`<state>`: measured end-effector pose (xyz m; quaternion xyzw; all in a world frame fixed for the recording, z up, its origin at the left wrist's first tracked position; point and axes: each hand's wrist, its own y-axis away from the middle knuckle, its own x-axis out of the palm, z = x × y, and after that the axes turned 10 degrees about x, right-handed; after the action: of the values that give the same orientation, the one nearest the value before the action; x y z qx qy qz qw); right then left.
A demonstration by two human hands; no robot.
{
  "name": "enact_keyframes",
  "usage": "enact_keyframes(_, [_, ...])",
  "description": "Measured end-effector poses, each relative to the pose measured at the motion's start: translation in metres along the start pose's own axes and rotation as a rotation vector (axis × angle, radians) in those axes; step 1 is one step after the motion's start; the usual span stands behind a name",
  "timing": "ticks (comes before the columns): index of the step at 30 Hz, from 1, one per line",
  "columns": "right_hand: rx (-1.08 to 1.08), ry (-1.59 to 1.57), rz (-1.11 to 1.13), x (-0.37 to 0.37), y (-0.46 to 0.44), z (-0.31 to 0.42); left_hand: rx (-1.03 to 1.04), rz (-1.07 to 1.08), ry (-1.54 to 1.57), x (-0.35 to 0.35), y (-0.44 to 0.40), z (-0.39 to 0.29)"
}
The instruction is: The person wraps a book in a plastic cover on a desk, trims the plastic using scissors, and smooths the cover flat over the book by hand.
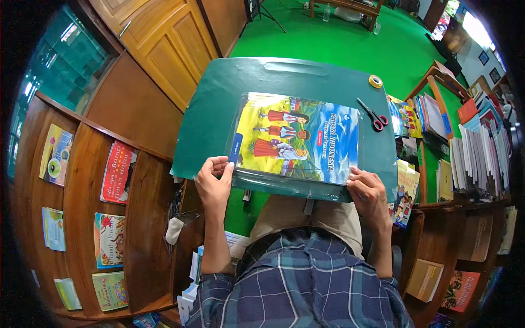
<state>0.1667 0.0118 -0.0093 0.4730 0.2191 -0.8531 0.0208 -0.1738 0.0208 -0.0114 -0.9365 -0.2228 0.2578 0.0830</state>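
A book [298, 136] with an illustrated cover titled "Bahasa Indonesia" lies turned sideways on a dark green table [219, 98]. Clear plastic sheet [273, 179] shows around it, with a strip along the edge nearest me. My left hand [215, 181] is closed at the near left corner, thumb and fingers pinching the plastic beside the book. At the near right corner, my right hand [367, 190] has its fingers curled in a pinch on the sheet's edge. Scissors [376, 117] with dark red and black handles rest right of the book, blades partly apart. Beyond them sits a yellow tape roll [375, 81].
Wooden shelves [145, 218] with displayed books stand close on my left. To the right, a rack holds many upright books and papers [481, 156]. Green carpet [317, 38] covers the floor beyond the table, and a wooden door [158, 49] is at far left.
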Motion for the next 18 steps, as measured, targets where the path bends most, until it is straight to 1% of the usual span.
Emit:
enact_keyframes(8, [-0.004, 0.019, -0.003, -0.002, -0.001, 0.004, 0.084, -0.007, -0.345, 0.005, 0.003, -0.005])
enact_keyframes(9, [-0.002, 0.020, -0.009, -0.001, -0.002, 0.006, 0.090, -0.006, -0.344, 0.005, 0.004, -0.006])
enact_keyframes(13, [0.079, 0.035, -0.088, 0.005, -0.003, 0.015, 0.154, -0.016, -0.516, 0.006, 0.005, -0.011])
enact_keyframes(14, [0.080, 0.035, -0.095, 0.007, -0.003, 0.014, 0.160, -0.016, -0.515, 0.006, 0.005, -0.012])
enact_keyframes(18, [0.005, 0.065, -0.151, 0.017, 0.002, 0.005, 0.420, 0.076, -0.639, 0.006, 0.006, -0.011])
